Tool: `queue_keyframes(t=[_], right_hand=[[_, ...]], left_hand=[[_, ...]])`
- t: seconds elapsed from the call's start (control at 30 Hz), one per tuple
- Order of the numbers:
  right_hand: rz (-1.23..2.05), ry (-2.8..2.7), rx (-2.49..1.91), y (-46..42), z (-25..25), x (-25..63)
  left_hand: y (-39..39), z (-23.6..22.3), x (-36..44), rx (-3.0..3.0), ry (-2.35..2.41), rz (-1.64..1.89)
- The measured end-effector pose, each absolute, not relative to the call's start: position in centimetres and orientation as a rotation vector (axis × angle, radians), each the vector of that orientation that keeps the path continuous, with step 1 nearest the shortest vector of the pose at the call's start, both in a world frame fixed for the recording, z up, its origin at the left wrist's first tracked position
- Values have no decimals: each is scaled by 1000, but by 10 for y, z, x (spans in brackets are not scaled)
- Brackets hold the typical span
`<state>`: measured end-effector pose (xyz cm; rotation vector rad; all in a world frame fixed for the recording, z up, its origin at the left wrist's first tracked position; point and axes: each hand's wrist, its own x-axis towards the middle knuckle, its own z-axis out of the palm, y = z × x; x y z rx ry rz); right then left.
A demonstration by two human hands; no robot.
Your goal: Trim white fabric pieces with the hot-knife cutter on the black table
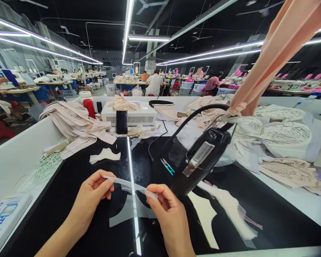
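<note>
Between my hands a narrow translucent white fabric strip [127, 183] is stretched above the black work surface [93, 235]. My left hand [97, 189] pinches one end, and my right hand [167, 207] pinches the other. Below the strip lies a curved sheer fabric piece [123, 212], partly hidden by my right hand. Farther back sits a small stack of white cut fabric [105, 155]. Right of my right hand are a cream curved piece [203, 216] and a pile of long white cut pieces [231, 207].
A black device with a metal plate [199, 159] hangs by a peach cloth [280, 57] at right. Teal thread snips [168, 167] lie beside it. A phone [122, 122] leans on a white vented box [141, 115]. Beige fabric heaps [72, 119] and lace pieces [286, 132] flank the surface.
</note>
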<state>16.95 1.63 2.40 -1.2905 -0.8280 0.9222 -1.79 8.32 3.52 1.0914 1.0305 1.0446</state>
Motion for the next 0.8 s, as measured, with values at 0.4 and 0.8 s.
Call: queue_keyframes(t=[0.4,0.8], right_hand=[[882,-980,-1378,13,19,167],[538,-1660,-1321,20,47,160]], left_hand=[[68,55,-4,1171,1026,1118],[64,57,-12,1467,998,1003]])
